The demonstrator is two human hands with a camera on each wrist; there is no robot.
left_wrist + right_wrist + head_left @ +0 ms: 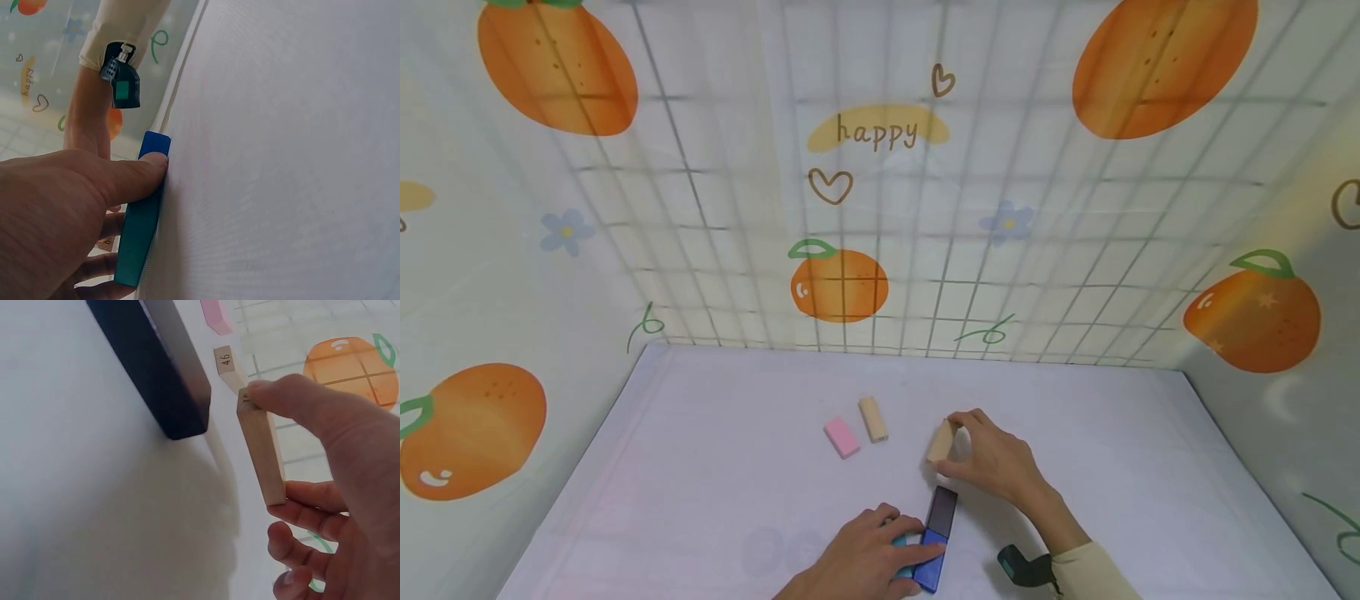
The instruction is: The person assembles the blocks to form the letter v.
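My right hand (1003, 462) pinches a plain wooden block (941, 443) end to end between thumb and fingers; a printed number on its near end (251, 403) is partly covered by the thumb. My left hand (867, 552) grips a teal block (139, 240) lying on the table, thumb at one end and fingers along the other side. One finger of that hand reaches across a blue block (931, 572) beside the teal one. A black block (942, 510) lies end to end with the blue block, just below the right hand.
Farther back on the white table (700, 467) lie a pink block (842, 437) and a second wooden block (873, 418), marked 46 in the right wrist view. A wire grid behind a printed curtain (880, 208) borders the table's back. A dark camera (1026, 567) is strapped to the right wrist.
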